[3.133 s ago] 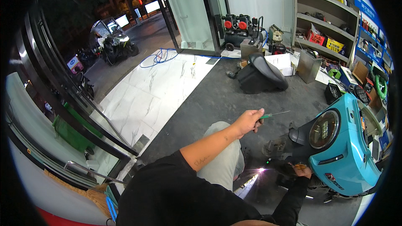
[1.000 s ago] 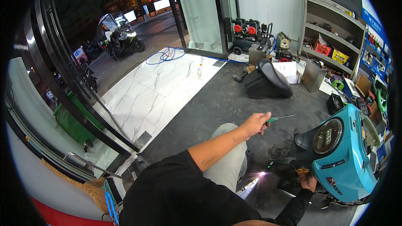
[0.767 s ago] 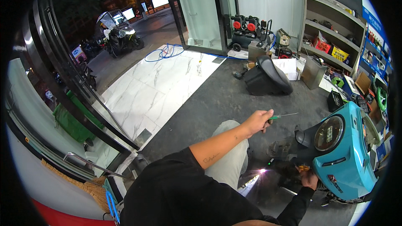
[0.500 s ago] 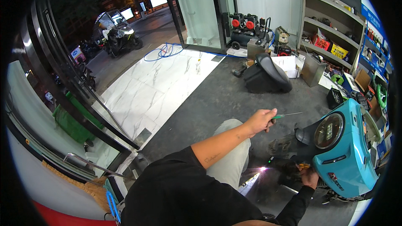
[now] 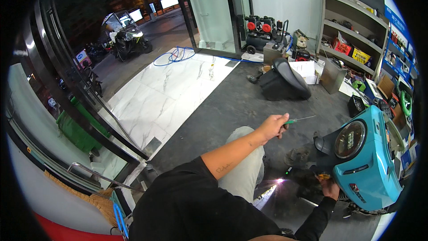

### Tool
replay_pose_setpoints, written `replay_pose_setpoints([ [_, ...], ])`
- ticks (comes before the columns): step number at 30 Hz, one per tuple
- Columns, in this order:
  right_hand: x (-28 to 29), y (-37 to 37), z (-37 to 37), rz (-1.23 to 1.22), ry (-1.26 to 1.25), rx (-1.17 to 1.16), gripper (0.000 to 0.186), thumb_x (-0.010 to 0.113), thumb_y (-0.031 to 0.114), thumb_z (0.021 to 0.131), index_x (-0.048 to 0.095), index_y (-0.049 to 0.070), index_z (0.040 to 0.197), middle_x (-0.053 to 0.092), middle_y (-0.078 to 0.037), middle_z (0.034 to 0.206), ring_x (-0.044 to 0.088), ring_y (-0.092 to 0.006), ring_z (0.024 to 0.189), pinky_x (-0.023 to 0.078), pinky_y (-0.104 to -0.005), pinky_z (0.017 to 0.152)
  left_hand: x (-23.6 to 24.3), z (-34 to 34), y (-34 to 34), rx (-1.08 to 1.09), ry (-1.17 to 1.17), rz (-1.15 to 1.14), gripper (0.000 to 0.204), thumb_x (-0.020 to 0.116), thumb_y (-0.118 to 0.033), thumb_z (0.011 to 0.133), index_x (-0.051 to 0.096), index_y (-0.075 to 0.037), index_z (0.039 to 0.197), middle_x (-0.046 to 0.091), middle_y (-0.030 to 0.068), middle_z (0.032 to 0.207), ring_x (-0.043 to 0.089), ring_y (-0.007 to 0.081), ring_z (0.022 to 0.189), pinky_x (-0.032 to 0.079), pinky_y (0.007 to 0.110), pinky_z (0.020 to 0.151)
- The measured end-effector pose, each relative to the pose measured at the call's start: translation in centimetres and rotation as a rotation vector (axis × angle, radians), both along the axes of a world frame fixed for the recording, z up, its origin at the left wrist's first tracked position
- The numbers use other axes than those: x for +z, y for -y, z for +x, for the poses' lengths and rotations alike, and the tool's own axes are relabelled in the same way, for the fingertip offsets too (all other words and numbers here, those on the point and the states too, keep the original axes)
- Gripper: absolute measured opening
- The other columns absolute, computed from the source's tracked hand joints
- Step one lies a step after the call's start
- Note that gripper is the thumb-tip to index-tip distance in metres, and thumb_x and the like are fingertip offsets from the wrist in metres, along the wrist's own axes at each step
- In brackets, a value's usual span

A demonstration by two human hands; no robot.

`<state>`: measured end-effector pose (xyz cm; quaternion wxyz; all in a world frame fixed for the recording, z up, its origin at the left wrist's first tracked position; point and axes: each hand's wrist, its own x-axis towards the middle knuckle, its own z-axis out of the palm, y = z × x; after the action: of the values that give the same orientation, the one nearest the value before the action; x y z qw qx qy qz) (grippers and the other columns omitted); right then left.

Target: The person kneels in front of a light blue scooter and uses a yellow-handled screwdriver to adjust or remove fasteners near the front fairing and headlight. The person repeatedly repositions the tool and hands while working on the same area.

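Observation:
My left hand (image 5: 273, 127) is stretched out in front of me, its fingers closed around the green handle of a screwdriver (image 5: 292, 121). The thin shaft points right, in mid-air above the dark floor. At the lower right, my right hand (image 5: 330, 188) reaches in beside the scooter's teal front panel (image 5: 372, 174). Its fingers are closed at a small orange-yellow piece (image 5: 323, 176), whose kind I cannot make out. A round headlight (image 5: 350, 139) sits in the panel, with a black fender (image 5: 324, 143) next to it. A bright light (image 5: 280, 180) shines low down near my knee.
A black scooter seat (image 5: 285, 82) lies on the floor ahead. An air compressor (image 5: 263, 33) stands behind it, and grey shelves (image 5: 352, 29) hold parts at the far right. A blue hose (image 5: 174, 56) coils on the white tiles by the open glass door (image 5: 211, 13).
My left hand has drawn slightly to the left and up with the screwdriver. My right hand stays in about the same place beside the teal panel.

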<state>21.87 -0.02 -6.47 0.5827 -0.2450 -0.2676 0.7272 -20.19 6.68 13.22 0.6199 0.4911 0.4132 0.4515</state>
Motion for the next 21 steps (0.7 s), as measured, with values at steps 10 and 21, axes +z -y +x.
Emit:
replay_pose_setpoints([
  [10, -1.5, -1.1, -4.1, -0.229, -0.394, -0.107, 0.041, 0.058, 0.041, 0.095, 0.064, 0.006, 0.116, 0.069, -0.01, 0.114, 0.063, -0.0333, 0.104, 0.044, -0.0573, 0.098, 0.3, 1.0, 0.4, -0.046, 0.015, -0.002, 0.047, 0.046, -0.047, 0.105, 0.056, -0.007, 0.082, 0.045, -0.0025, 0.064, 0.04, 0.0082, 0.056, 0.044, 0.029, 0.06],
  [21, -9.8, -4.1, -3.0, -0.16, -0.539, 0.021, 0.04, 0.06, 0.032, 0.092, 0.063, 0.006, 0.122, 0.065, -0.009, 0.125, 0.057, -0.0313, 0.114, 0.04, -0.0536, 0.101, -0.1, -0.8, 0.1, 0.009, 0.007, -0.013, 0.047, 0.046, -0.047, 0.105, 0.057, -0.008, 0.081, 0.048, -0.0019, 0.065, 0.044, 0.009, 0.056, 0.045, 0.028, 0.057],
])
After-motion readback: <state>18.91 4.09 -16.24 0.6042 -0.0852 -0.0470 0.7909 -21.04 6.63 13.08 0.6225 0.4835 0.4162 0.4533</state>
